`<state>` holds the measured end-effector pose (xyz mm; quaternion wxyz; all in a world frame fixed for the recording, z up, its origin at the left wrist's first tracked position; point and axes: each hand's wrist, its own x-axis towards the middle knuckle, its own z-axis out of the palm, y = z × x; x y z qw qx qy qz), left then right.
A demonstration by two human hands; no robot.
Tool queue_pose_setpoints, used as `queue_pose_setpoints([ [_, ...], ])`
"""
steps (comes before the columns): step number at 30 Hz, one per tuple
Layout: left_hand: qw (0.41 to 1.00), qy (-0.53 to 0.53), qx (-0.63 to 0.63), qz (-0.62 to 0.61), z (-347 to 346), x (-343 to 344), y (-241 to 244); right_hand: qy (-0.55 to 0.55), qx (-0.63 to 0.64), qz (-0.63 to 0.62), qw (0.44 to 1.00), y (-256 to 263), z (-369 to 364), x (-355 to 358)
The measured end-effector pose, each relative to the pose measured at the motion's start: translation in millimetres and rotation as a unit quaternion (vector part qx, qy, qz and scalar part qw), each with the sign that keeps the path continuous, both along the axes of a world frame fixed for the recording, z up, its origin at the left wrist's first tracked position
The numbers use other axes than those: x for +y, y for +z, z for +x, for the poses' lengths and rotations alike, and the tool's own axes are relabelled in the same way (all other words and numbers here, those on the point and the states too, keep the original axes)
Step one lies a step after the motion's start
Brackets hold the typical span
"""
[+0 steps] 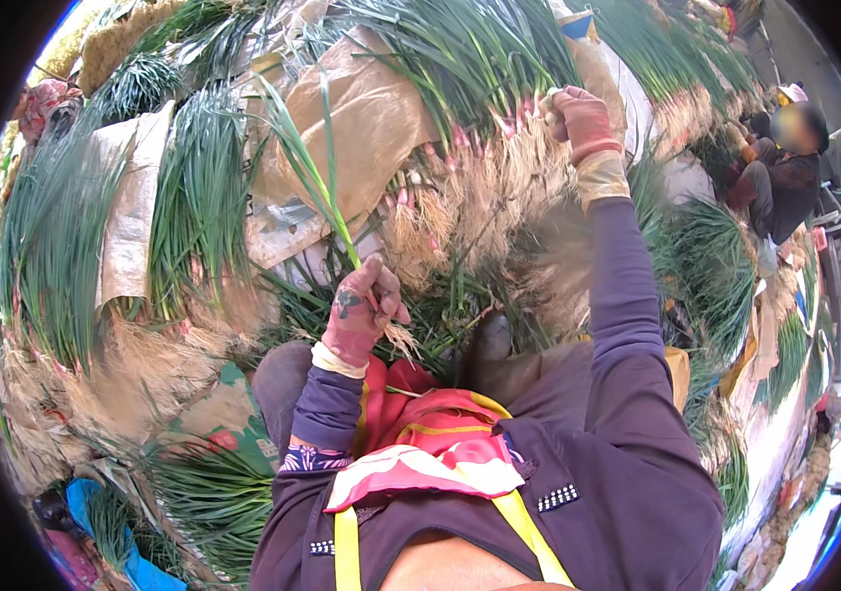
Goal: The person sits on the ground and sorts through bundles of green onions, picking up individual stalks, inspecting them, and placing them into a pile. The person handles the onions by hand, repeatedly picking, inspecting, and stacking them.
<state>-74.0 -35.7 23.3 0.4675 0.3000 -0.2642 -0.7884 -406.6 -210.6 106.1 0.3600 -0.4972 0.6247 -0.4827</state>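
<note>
My left hand point(365, 310), in a stained pink glove, is closed around a small bunch of green onions point(337, 219) above my lap. Their leaves point up and away from me, and pale roots hang below the fist. Farther off, my right hand point(589, 124), in a reddish glove with a tan cuff, has its fingers curled at the right edge of a big pile of green onions point(479, 59). It is by their pale stem bases; whether a stalk is pinched there cannot be told. Long tan roots point(509, 185) hang from this pile towards me.
More green onions point(195, 185) lie to the left, with woven sheeting point(132, 199) between rows. A brown sheet point(354, 111) lies beside the pile ahead. Loose leaves point(435, 318) cover the ground before my knees. Another person point(779, 173) sits at the right among more bunches point(712, 258).
</note>
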Motion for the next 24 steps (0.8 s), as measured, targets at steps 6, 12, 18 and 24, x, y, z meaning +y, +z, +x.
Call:
queue_pose_setpoints([
  [6,0.999,0.040,-0.020,0.018,1,0,-3,-0.183,0.359,-0.165,0.900,15,-6,-7],
  [12,0.998,0.036,-0.037,0.027,-2,0,5,-0.139,0.438,-0.029,0.888,5,-16,-37],
  [18,0.994,0.087,-0.062,0.012,4,-3,8,-0.139,-0.147,-0.196,0.960,35,3,22],
  [24,0.976,0.161,-0.004,-0.146,7,-6,14,-0.026,-0.005,-0.152,0.988,-7,28,74],
])
